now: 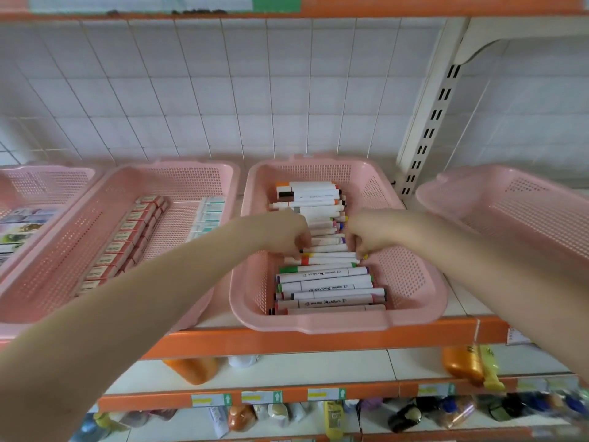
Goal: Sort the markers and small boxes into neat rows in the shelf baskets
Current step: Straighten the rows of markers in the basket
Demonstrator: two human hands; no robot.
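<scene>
A person's left hand (283,232) and right hand (371,232) reach into a pink perforated plastic basket (414,282) on an orange-edged shop shelf (287,341). Their fingers curl down onto opposite ends of white-barrelled plastic markers with coloured caps (325,282), which lie crosswise in a stacked row from the front wall to the back. Both hands appear to pinch the mid-row markers by their capped ends; how firm the hold is cannot be made out. The markers look light, rigid and smooth, likely to roll or slide off one another, so squeezing a few together end to end seems safer than lifting by the barrel. Small reddish cardboard boxes (127,231) sit in rows in the neighbouring pink basket (63,266) to the left.
</scene>
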